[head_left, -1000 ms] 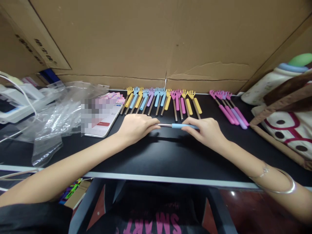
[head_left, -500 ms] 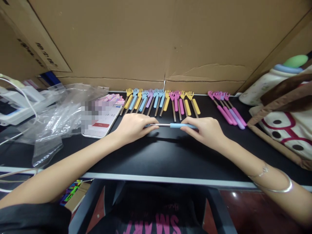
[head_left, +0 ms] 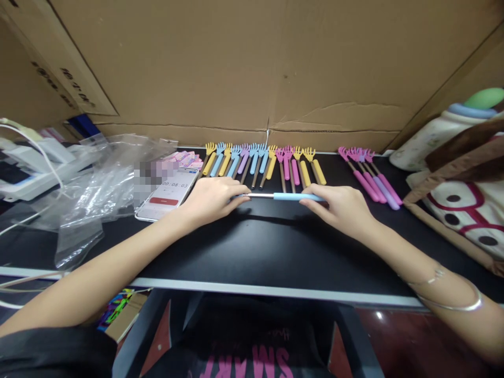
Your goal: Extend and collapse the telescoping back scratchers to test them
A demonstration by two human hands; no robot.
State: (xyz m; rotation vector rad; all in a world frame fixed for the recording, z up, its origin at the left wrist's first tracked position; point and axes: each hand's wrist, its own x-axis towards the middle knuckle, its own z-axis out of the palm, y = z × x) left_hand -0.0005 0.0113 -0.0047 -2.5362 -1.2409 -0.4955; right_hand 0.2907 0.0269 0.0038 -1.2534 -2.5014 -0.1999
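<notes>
Both hands hold one blue-handled telescopic back scratcher [head_left: 293, 196] level over the black table [head_left: 255, 252]. My left hand [head_left: 212, 198] is closed over its metal rod and head end. My right hand [head_left: 342, 207] pinches the blue grip. Just beyond the hands lies a row of several small scratchers [head_left: 260, 160] with yellow, blue, purple and pink handles and hand-shaped heads. A separate group of pink and purple scratchers [head_left: 370, 176] lies to the right of my right hand.
A phone [head_left: 169, 197] showing a timer lies left of my left hand, beside crumpled clear plastic bags [head_left: 90, 184]. Cardboard walls [head_left: 255, 68] close the back. A patterned bag [head_left: 464, 199] sits at the right. The table's front edge [head_left: 275, 290] runs near me.
The metal rod between my hands has grown longer, the hands moving slightly apart. Both hands and the scratcher have shifted a little toward the row. The phone timer advanced.
</notes>
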